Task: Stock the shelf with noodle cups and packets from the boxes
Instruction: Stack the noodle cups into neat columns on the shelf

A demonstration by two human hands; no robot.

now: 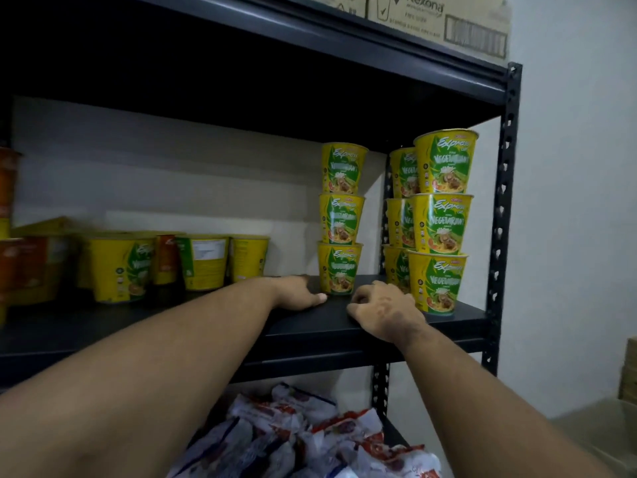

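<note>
A dark metal shelf unit fills most of the view, and its middle board serves as the landmark for everything else. On top of the unit, far above that board, sits a cardboard box printed with "Rexona". Below the board, on the next level down, lies a heap of white and red noodle packets.

On the board itself, toward its left end, a loose cluster of single yellow cups stands one layer high, mixed with a few orange-red cups at the far left edge. Toward the right end of the board stand three stacks of yellow vegetarian noodle cups, each three high: a front right stack at the board's front corner beside the upright post, a rear right stack just behind it and partly hidden, and a middle stack standing apart to their left.

Both arms reach in over the front edge of the board. The left hand lies low on the board just left of the middle stack's bottom cup, fingers extended and thumb near the cup's base, holding nothing. The right hand rests on the board between the middle stack and the front right stack, fingers loosely curled downward, gripping nothing.
</note>
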